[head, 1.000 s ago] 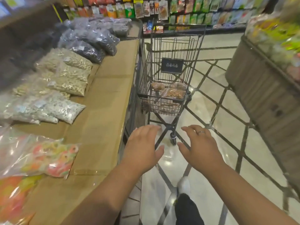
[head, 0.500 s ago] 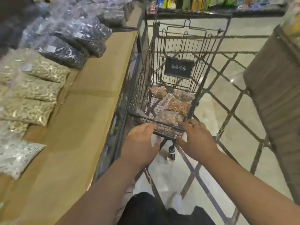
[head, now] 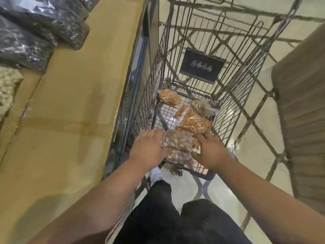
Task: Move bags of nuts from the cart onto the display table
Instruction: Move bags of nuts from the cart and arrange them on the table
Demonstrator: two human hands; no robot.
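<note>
Clear bags of nuts (head: 194, 122) lie in the wire cart (head: 233, 95) beside the display table (head: 73, 106), nearest bag (head: 176, 147) at its near end.

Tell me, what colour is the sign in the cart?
Black sign with small white symbols, seen best in the head view.
</note>
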